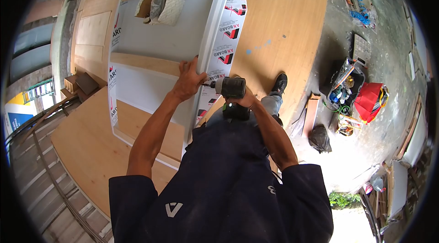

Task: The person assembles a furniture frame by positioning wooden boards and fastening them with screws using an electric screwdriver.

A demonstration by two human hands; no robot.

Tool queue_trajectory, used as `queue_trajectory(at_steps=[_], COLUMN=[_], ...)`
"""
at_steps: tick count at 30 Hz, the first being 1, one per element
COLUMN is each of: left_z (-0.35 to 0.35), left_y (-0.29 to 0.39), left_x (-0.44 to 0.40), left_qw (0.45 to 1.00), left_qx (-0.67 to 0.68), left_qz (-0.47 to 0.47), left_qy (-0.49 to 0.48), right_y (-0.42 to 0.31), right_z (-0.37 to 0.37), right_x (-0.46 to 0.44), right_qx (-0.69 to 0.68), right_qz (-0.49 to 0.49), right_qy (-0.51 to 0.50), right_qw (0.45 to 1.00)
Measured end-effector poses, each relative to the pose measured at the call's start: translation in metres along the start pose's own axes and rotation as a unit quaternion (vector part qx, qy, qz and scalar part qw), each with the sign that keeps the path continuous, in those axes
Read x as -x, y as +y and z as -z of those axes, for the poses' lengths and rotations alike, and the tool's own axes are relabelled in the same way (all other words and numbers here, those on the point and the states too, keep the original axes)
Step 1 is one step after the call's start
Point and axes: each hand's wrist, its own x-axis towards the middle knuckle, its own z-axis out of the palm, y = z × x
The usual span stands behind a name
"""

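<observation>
A cordless drill [233,87] is in my right hand [247,98], which wraps round its grip; the battery [236,111] shows below. The drill points left, its bit at the outer face of the cabinet's side panel [224,37], which is covered in printed film. My left hand [187,79] grips the edge of that panel, fingers curled over it and the tips close to the bit. Whether a screw sits at the bit is too small to tell. The white-lined cabinet frame [151,65] with wooden crosspieces lies under my left arm.
A torn carton [160,6] holding a plastic bag lies inside the cabinet. Beneath is a large plywood sheet [279,14]. To the right on the concrete floor are a tool box [347,83], a red bag [369,101], a black bag [320,138] and a blue coiled hose [360,16].
</observation>
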Motion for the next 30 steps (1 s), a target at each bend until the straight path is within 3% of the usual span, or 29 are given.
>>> queue_trajectory(at_steps=[4, 6, 10, 20, 23, 30], left_z=[-0.002, -0.004, -0.011, -0.011, -0.010, -0.014], left_y=[0.003, 0.005, 0.011, 0.014, 0.014, 0.014], left_x=[0.001, 0.000, -0.003, -0.011, -0.009, -0.010], left_qw=[0.999, 0.999, 0.996, 0.989, 0.992, 0.992], left_qx=[-0.005, 0.003, -0.007, 0.049, 0.031, -0.006], left_qz=[0.027, 0.048, 0.086, 0.112, 0.109, 0.100], left_qy=[-0.021, -0.025, 0.020, 0.082, 0.048, 0.074], right_y=[0.005, 0.009, 0.014, 0.026, 0.022, 0.013], right_z=[0.005, 0.003, 0.013, 0.016, 0.017, 0.015], right_x=[-0.002, 0.002, 0.018, 0.019, 0.018, 0.015], right_qx=[-0.001, 0.004, -0.010, -0.080, -0.071, -0.088], right_qz=[-0.079, 0.010, -0.019, 0.046, 0.036, 0.015], right_qy=[-0.009, 0.009, 0.029, 0.027, 0.042, 0.045], right_qw=[0.997, 1.000, 0.999, 0.995, 0.996, 0.995])
